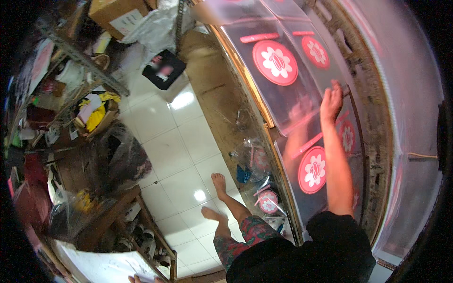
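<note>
My right hand (332,104) reaches over the long table on the right, fingers stretched out and slightly blurred. It is beside the far edge of a clear plastic sheet (283,101) printed with pink discs and white flowers. A small dark knob-like piece (347,89) is next to the fingers; contact with it cannot be made out. Under my right forearm is another printed pink disc (312,170). Only the fingertips of my left hand (135,279) show at the lower edge, curled over the edge of a white sheet (101,262); the palm is out of view.
Crowded shelves (80,61) with bags and a cardboard box (118,16) line the left side. A black flat item (164,69) lies on the white tiled floor (174,146). Plastic scraps (257,162) and a printed disc piece (268,202) are under the table's wooden edge (250,85).
</note>
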A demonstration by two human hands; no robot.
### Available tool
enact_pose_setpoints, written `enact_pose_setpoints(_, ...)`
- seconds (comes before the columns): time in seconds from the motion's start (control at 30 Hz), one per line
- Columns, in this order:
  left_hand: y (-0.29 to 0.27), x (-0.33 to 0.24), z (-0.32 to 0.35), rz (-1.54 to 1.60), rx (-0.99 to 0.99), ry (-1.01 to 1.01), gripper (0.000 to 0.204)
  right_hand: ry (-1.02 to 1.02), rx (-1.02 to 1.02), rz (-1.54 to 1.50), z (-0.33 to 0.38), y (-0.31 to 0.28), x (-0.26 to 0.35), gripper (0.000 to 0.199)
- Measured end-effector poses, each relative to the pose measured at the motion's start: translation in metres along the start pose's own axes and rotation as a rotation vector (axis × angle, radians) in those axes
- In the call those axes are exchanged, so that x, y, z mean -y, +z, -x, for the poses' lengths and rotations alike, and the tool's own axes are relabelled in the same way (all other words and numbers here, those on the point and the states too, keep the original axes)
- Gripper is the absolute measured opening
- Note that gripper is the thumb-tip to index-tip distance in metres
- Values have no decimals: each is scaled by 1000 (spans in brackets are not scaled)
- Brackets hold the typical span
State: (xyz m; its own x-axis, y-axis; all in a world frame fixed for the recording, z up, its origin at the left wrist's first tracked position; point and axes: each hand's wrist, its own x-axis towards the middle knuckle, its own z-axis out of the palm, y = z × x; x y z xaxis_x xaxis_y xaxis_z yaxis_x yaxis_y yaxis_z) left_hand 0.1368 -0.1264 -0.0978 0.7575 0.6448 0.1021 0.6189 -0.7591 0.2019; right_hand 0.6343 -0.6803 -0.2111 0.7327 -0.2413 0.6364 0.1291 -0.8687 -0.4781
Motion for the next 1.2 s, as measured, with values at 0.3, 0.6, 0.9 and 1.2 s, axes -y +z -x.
enact_pose_setpoints(0.3, 12, 32, 24, 340, -101, -98, 60, 414, 822, -940, 178, -39, 286, 23)
enact_pose_setpoints(0.6, -45, 40, 76, 700, -147, 4, 38, 254, 1524, -1086, 334, -137, 375, 24)
enact_pose_setpoints(0.9, -111, 100, 187, 852, -247, -276, 28, 167, 1559, -1071, 347, -171, 409, 26)
enact_pose_setpoints(1.2, -137, 136, 212, 661, -418, -292, 29, 105, 1645, -1011, 373, -171, 414, 26)
